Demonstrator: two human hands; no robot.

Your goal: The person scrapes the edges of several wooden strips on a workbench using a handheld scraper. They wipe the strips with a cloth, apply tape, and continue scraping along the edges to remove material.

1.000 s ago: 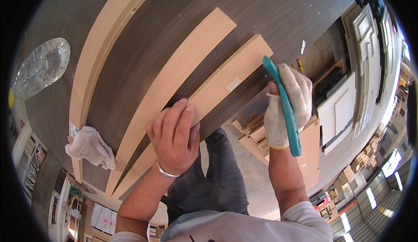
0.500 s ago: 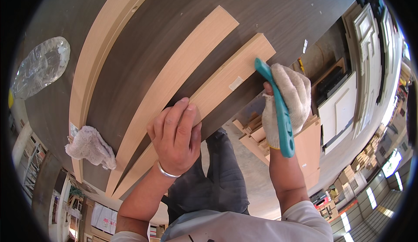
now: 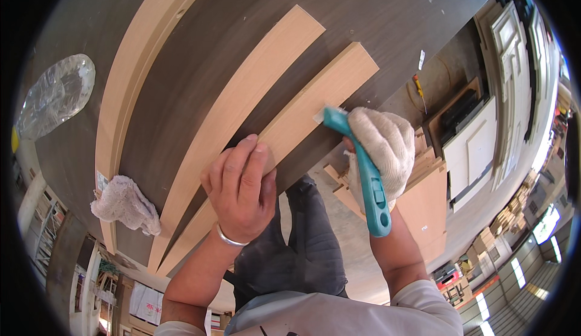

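Note:
Bare, with a bangle at the wrist, my left hand (image 3: 241, 185) grips the nearest narrow wooden board (image 3: 315, 97), fingers across its top and thumb along the near edge. In my gloved right hand (image 3: 386, 148) is a teal scraper (image 3: 370, 176), closed around its handle. The scraper's head, blurred, is at a small pale sticker (image 3: 319, 116) on the board's near edge and partly covers it. Its blade cannot be made out. Just beyond lies a second wooden board (image 3: 242, 103), roughly alongside the first.
A third board with holes (image 3: 124, 88) lies farther left, a crumpled cloth (image 3: 124, 203) by its near end. A clear plastic bottle (image 3: 57, 97) is at the far left of the dark tabletop (image 3: 387, 27). White panels (image 3: 472, 154) and stacked wood (image 3: 423, 209) stand to the right.
My right hand has brought the scraper left and nearer to me, from the board's far end onto the sticker. My left hand stays in place on the board.

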